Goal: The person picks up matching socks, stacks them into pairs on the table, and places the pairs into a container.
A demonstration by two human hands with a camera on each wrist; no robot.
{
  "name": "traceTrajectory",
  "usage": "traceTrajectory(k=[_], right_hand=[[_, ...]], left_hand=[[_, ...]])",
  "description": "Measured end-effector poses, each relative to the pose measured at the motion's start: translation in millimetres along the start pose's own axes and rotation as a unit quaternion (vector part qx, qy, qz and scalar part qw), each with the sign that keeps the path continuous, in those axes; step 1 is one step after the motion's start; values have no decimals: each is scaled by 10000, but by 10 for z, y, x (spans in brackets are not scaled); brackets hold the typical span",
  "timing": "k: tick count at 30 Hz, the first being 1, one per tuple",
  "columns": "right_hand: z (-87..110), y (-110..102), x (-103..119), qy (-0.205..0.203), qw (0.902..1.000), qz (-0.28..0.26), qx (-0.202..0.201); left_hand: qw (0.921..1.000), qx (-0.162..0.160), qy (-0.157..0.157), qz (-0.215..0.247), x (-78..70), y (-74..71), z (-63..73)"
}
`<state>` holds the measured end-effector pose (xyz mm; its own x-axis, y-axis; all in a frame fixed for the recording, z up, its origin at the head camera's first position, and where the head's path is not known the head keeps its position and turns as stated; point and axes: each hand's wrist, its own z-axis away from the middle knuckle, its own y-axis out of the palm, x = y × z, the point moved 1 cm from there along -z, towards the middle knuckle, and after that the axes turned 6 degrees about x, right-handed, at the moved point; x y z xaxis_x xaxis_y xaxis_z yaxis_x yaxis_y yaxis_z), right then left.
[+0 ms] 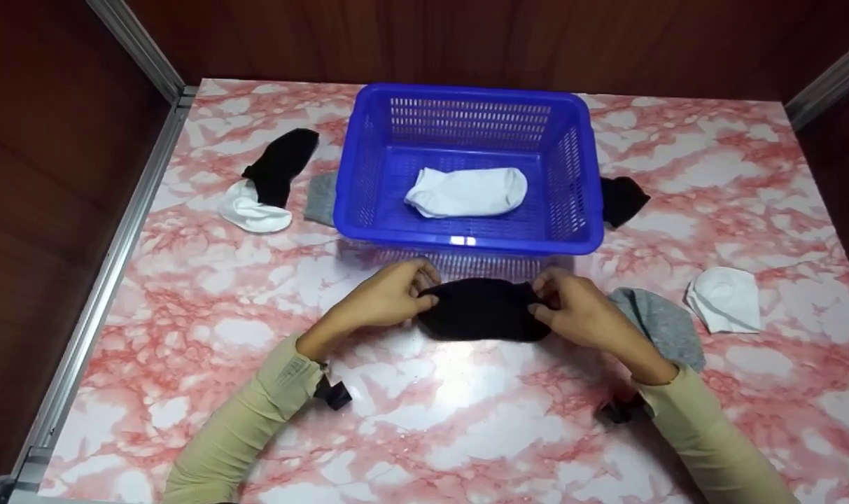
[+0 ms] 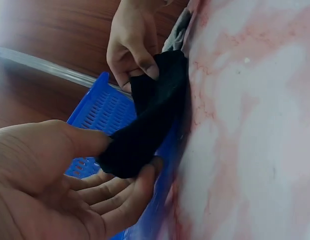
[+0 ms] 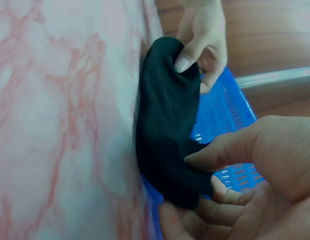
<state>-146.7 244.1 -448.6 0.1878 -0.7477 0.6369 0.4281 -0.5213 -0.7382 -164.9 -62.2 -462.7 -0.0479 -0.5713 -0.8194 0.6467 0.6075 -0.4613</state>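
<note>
A black sock (image 1: pixel 483 310) is stretched sideways between both hands, just in front of the blue basket. My left hand (image 1: pixel 390 294) pinches its left end between thumb and fingers; in the left wrist view the thumb lies on top of the sock (image 2: pixel 150 115). At the other end, my right hand (image 1: pixel 579 310) pinches the sock near its opening, and the right wrist view shows the thumb pressed on the fabric (image 3: pixel 167 120). Inside the blue basket (image 1: pixel 466 246) lies a white sock (image 1: pixel 469 192).
To the left, a black sock (image 1: pixel 284 164) overlaps a white sock (image 1: pixel 253 210). A grey sock (image 1: pixel 320 198) and another black sock (image 1: pixel 623 199) are partly hidden by the basket. On the right lie a grey sock (image 1: pixel 665 325), partly behind my right wrist, and a white sock (image 1: pixel 725 299).
</note>
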Motion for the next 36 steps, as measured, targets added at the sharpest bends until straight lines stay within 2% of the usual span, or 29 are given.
traceTrajectory(k=[2,5,13,18,22,25,29,32,36], right_hand=[[-9,-6,-16,60,9999,-108,71],[-29,9,-31,159,9997,-147,145],[-48,14,-54,119,9994,-265,180],[-67,1,-85,179,9993,-255,209],[-72,8,-85,329,9989,-205,274],[-69,8,-77,430,9985,-176,296],[-71,21,-64,493,9985,-137,188],[-74,46,-45,468,9987,-167,94],[-55,64,-19,490,9983,-292,86]], left_hand=[[9999,0,-110,123,1,-10,-4],[9999,-41,-123,73,19,-17,-11],[9977,-405,20,-545,79,-42,-22],[9959,-570,-9,-698,83,-70,-14],[9982,-328,-128,-484,73,-88,2],[9993,-55,-376,-42,66,-109,8],[9959,130,-711,551,74,-131,8],[9952,105,-739,636,90,-133,2],[9978,29,-588,307,92,-131,-10]])
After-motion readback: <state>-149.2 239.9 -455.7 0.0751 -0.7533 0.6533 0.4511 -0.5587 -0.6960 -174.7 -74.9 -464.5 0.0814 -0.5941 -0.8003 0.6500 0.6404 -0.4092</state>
